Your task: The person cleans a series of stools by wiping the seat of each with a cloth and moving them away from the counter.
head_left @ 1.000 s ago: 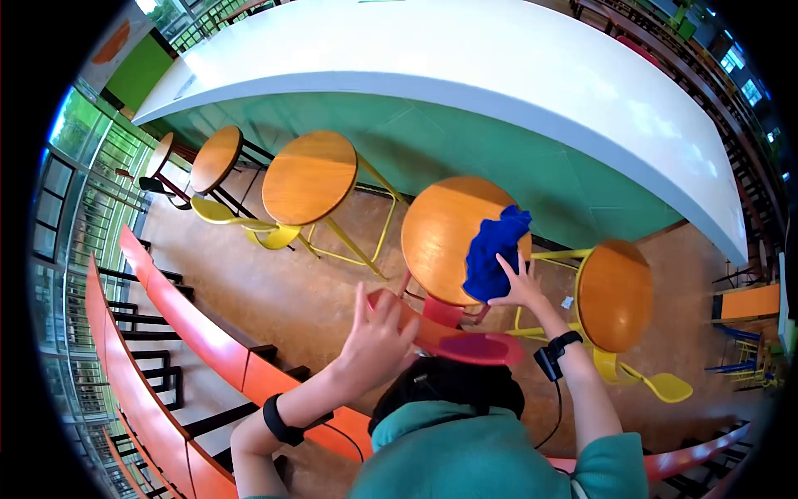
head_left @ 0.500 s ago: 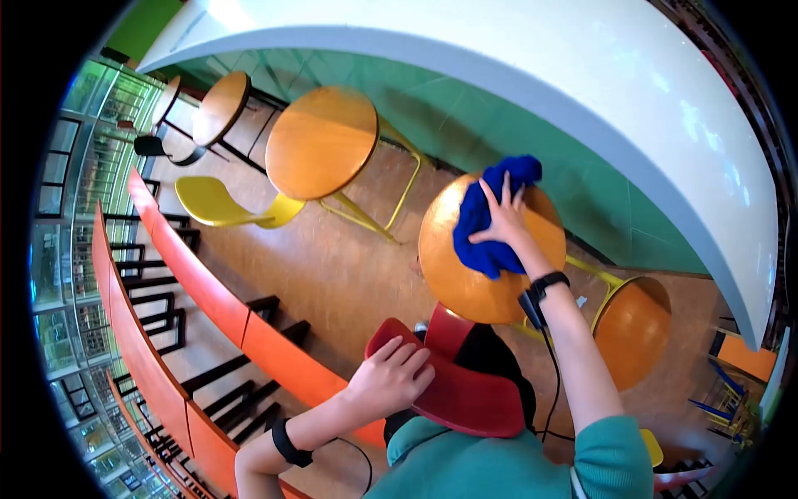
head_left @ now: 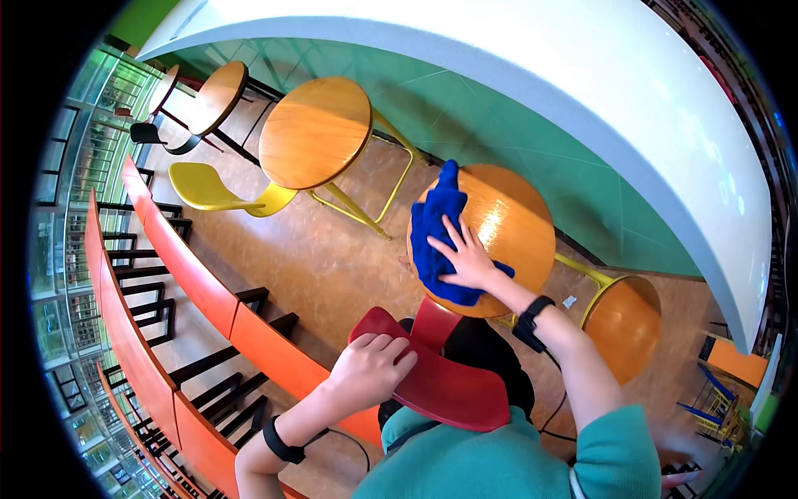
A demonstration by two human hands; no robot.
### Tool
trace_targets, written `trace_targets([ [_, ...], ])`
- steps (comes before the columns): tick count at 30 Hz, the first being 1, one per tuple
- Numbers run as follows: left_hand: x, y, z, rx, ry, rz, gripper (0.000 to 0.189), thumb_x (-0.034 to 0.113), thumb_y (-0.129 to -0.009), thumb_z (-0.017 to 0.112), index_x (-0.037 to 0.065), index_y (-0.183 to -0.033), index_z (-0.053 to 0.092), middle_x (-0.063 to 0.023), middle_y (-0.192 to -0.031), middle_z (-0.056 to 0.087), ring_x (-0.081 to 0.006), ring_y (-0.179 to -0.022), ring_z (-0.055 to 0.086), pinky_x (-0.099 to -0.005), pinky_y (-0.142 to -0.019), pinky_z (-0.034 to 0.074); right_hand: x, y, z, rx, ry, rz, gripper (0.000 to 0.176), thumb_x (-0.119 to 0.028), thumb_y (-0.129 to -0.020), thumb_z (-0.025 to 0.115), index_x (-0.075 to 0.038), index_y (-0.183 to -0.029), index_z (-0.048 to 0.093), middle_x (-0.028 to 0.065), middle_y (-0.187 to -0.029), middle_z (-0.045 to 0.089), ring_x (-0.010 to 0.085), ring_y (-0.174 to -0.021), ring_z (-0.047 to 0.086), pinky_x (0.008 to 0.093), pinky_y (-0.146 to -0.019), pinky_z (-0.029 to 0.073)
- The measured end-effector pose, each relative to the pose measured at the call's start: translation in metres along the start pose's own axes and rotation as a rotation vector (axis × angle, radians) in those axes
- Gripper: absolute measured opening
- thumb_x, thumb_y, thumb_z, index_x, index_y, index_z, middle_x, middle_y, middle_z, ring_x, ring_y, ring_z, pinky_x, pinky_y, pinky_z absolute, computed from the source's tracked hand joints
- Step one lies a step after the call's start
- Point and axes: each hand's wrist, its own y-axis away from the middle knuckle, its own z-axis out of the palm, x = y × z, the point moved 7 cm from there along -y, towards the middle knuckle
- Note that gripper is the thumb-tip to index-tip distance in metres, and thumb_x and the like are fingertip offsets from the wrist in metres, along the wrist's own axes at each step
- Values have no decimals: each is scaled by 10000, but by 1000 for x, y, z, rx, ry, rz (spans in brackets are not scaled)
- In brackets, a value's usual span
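A blue cloth (head_left: 434, 229) lies crumpled over the left part of a round wooden tabletop (head_left: 524, 224). My right hand (head_left: 467, 258) presses on it, palm down, fingers spread apart. One corner of the cloth reaches past the far edge of the top. My left hand (head_left: 371, 368) rests on the upper edge of a red chair's backrest (head_left: 445, 387), its fingers curled over the rim. The chair's red seat (head_left: 433, 323) shows between the backrest and the table.
A round wooden stool (head_left: 625, 328) with a yellow frame stands right of the table. To the left are another round table (head_left: 316, 133) and a yellow chair (head_left: 204, 187). A white counter (head_left: 582, 66) curves along the far side. Long orange benchtops (head_left: 195, 274) run at left.
My right hand has swept the blue cloth left and nearer across the tabletop, uncovering its right part. My left hand stays on the chair back. The view has shifted slightly.
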Motion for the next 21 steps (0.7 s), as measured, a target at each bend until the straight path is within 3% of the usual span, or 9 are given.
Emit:
trace_targets([
  [3,2,-2,-8,73,-35,11,203,113,-628,586,79,-827,602,-67,-892,580,-211,-814,574,-318,-724,458,5,45,-4,-48,-42,-65,779,-306,-628,760,-260,-1315,398,97,-1481,161,376,-1341,181,493,-1059,254],
  [6,2,-3,-9,53,-33,-15,230,109,-618,595,71,-844,606,-83,-936,589,-221,-846,579,-328,-757,458,35,89,-19,-76,82,12,740,-215,-604,764,-222,-1271,445,47,-1450,266,285,-1296,321,434,-1035,314],
  [10,0,-1,-5,-17,8,-44,257,112,-602,613,83,-858,616,-73,-945,594,-218,-836,585,-330,-748,466,98,112,-47,-45,274,260,722,-178,-609,770,-216,-1256,453,-3,-1459,243,245,-1325,274,422,-1037,323],
  [15,-3,-1,-2,-26,31,-44,327,118,-569,648,101,-895,634,-55,-978,610,-218,-835,604,-341,-726,486,140,79,-67,92,334,493,741,-122,-616,762,-248,-1256,411,15,-1444,281,279,-1316,281,444,-951,369],
  [19,-3,0,-1,2,36,-20,296,118,-575,635,96,-870,625,-50,-934,603,-212,-800,597,-329,-685,486,134,41,-66,215,173,480,930,-129,-654,755,-323,-1386,216,106,-1444,263,358,-1282,315,499,-959,372],
  [21,-2,-1,-4,51,35,5,229,108,-598,608,87,-826,610,-53,-865,585,-196,-752,578,-307,-650,472,120,26,-55,93,136,501,925,-223,-661,761,-430,-1378,214,122,-1453,239,403,-1278,300,554,-958,339],
])
